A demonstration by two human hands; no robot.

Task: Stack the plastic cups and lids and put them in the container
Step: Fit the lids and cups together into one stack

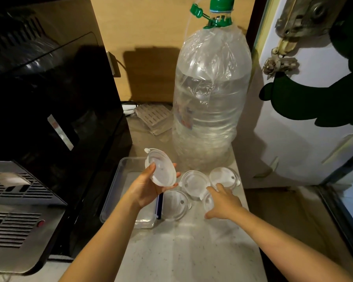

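Observation:
My left hand point(146, 187) holds a clear round plastic lid point(161, 167), tilted on edge, above a clear rectangular container point(112, 197) on the counter. Three more clear lids lie flat on the counter: one point(174, 204) beside the container, one point(195, 183) behind it, one point(224, 177) at the far right. My right hand point(222, 202) rests spread over a fourth lid point(209, 202), fingers touching it; whether it grips the lid is unclear. No cups are visible.
A big clear water bottle point(210, 98) with a green cap stands just behind the lids. A black and silver appliance point(39, 139) fills the left. The counter's right edge drops beside a white door point(304, 119).

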